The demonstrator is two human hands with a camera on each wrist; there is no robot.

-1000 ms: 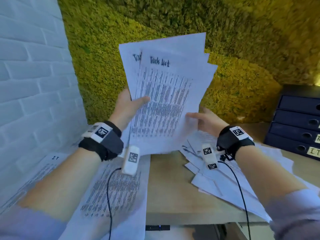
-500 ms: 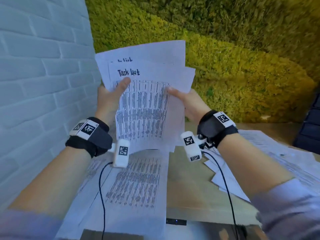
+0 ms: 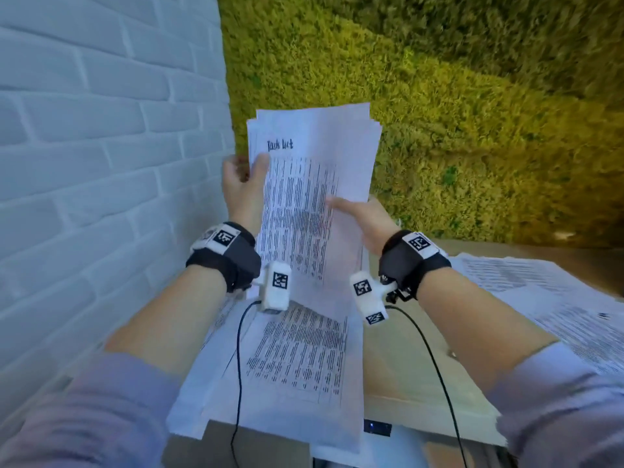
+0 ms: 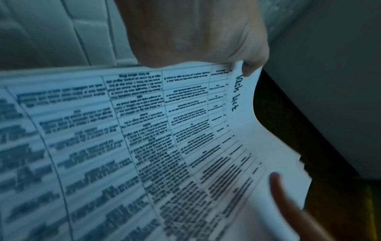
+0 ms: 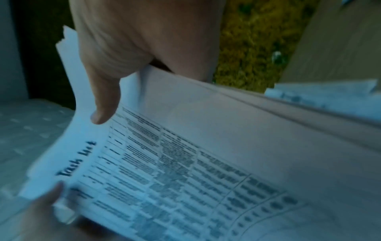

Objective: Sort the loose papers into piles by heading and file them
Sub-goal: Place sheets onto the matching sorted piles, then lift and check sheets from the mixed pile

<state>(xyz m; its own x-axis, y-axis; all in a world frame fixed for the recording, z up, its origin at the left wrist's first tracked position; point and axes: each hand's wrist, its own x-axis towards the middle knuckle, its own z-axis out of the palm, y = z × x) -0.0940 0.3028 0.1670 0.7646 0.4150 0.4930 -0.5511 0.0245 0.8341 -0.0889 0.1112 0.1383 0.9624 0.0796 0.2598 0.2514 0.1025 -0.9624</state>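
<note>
We are holding the Task List papers [image 3: 314,197] up to read the heading | left hand [image 3: 241,187] pinching one edge | right hand [image 3: 363,221] pinching the other, fingers probably behind.

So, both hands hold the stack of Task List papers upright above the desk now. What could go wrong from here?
1. The stack is uneven at its top edge; the left hand and right hand grip only its sides, so inner sheets might slip out.
2. The pile on the desk overhangs the front edge; a brush from an arm or a wrist cable could push it off.
3. The loose papers at right lie close; sheets might mix.
</note>
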